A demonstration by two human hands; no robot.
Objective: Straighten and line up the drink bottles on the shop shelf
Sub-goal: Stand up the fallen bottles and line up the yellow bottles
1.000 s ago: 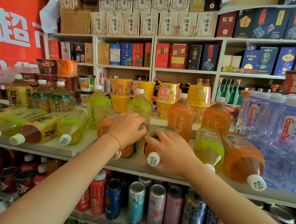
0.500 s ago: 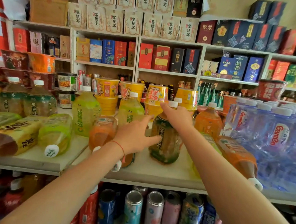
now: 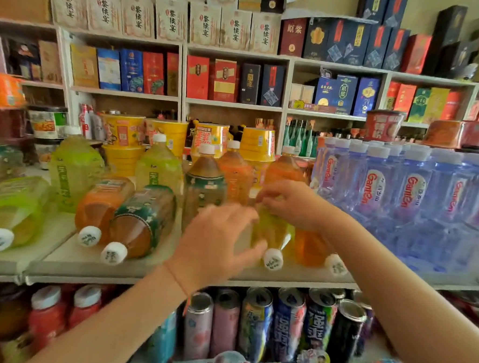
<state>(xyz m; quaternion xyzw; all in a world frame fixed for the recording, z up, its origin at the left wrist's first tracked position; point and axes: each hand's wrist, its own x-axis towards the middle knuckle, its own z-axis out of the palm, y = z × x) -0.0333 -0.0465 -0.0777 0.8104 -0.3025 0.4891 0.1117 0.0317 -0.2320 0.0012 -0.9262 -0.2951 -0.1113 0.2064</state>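
Note:
Tea and juice bottles crowd the middle shelf (image 3: 149, 268). A green-label brown tea bottle (image 3: 204, 184) stands upright among upright yellow-green (image 3: 158, 168) and orange bottles (image 3: 236, 170). A yellow bottle (image 3: 271, 233) lies on its side, cap toward me. My right hand (image 3: 290, 204) curls over its far end. My left hand (image 3: 217, 241) is blurred, fingers spread, thumb by that bottle's neck. Other bottles lying down: a green-label one (image 3: 140, 220), an orange one (image 3: 102, 203), a yellow-green one (image 3: 9, 209) and an orange one (image 3: 310, 247) under my right wrist.
Upright water bottles (image 3: 411, 197) fill the shelf's right part. Yellow noodle cups (image 3: 210, 137) stand behind the drinks. Cans (image 3: 255, 322) and red bottles (image 3: 48, 312) sit on the shelf below. Boxed goods (image 3: 197, 77) line the wall shelves behind.
The green-label bottle now stands upright, let go by my right hand, which dropped onto the lying yellow bottle. My left hand swung right toward that bottle. The view panned right.

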